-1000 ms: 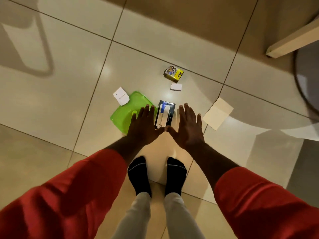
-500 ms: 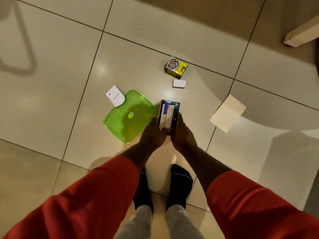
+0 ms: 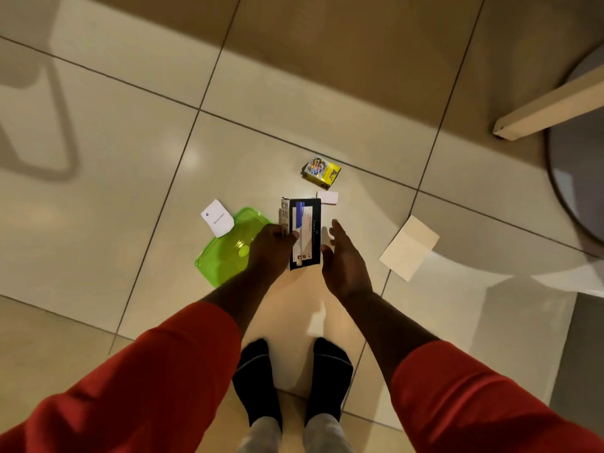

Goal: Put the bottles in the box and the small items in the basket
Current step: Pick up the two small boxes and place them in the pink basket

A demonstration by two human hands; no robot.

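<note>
Here the left hand (image 3: pixel 273 246) has its fingers clamped on the dark box (image 3: pixel 302 233) mid-frame, probably to lift it, while the right hand (image 3: pixel 343 256) waits beside with fingers apart.

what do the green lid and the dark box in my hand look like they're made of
Green lid: probably plastic, translucent and glossy; it glows and shows bright highlights. Dark box in the left hand: likely printed card, smooth with sharp folded edges and an open end flap.
</note>
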